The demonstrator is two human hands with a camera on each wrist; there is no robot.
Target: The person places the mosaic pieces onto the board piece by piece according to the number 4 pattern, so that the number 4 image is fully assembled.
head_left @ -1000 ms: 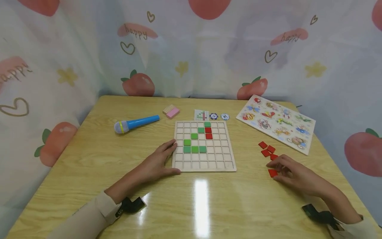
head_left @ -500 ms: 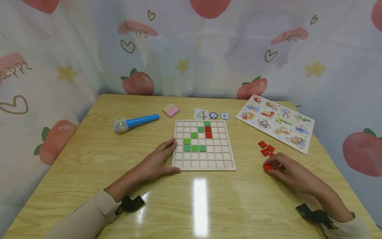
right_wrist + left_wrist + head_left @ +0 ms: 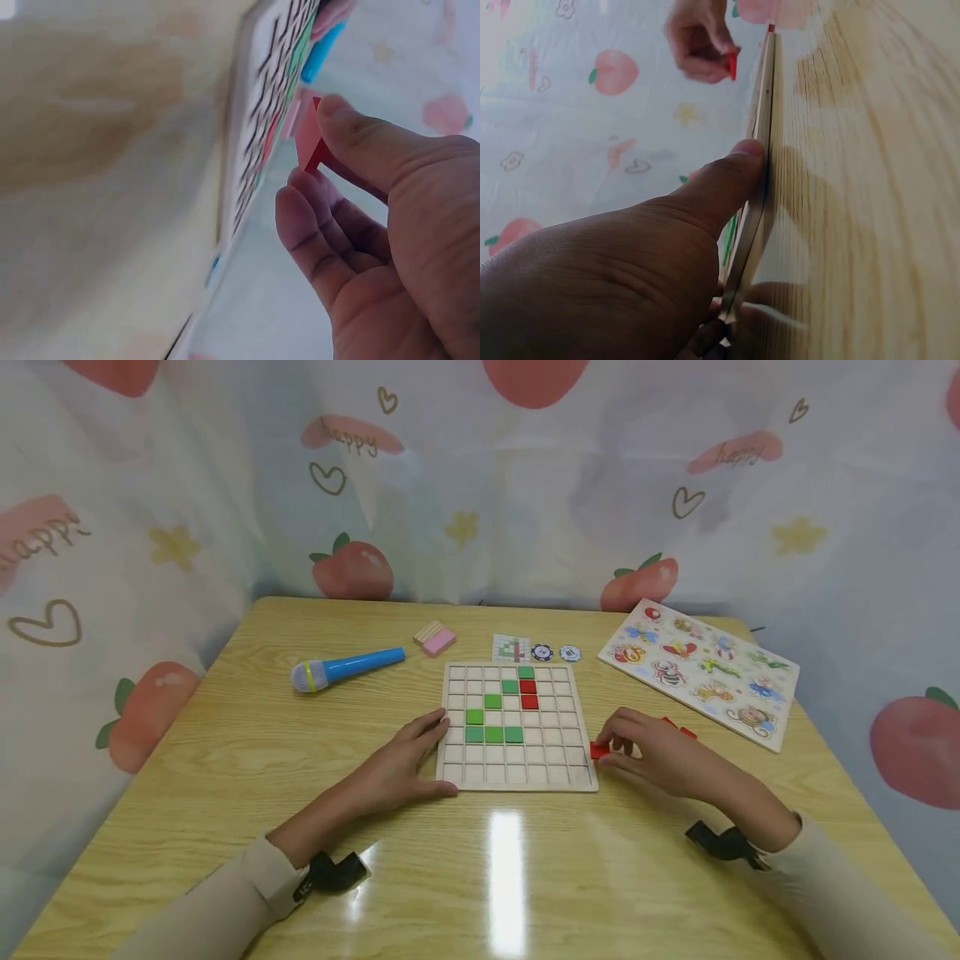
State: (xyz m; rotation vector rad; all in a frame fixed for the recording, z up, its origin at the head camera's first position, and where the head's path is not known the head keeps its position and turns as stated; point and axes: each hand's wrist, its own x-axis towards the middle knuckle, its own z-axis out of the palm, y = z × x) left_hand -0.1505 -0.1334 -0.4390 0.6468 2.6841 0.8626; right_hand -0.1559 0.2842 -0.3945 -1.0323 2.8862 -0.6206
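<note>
My left hand (image 3: 408, 764) rests against the near-left corner of a wooden grid board (image 3: 555, 777); its thumb (image 3: 742, 154) lies along the near edge, its fingers at the left side. On the board, several green tiles (image 3: 492, 735) form an angular shape, and two red tiles (image 3: 528, 702) sit one behind the other at the back. My right hand (image 3: 652, 752), just off the board's right edge, pinches a red square tile (image 3: 309, 139). In the right wrist view the tile is tilted and held clear of the tabletop. Loose red tiles (image 3: 687, 732) show partly behind this hand.
Behind the board lie a small pattern card (image 3: 512, 648) and two round chips (image 3: 542, 652). A blue toy microphone (image 3: 348, 668) and a pink-and-wood block (image 3: 435, 639) are at back left. An insect puzzle board (image 3: 701, 672) lies at back right, near a printed curtain (image 3: 525, 510).
My right hand has picked up a red tile beside the loose ones and carried it left to the board's right edge. The left hand stays at the board's corner.
</note>
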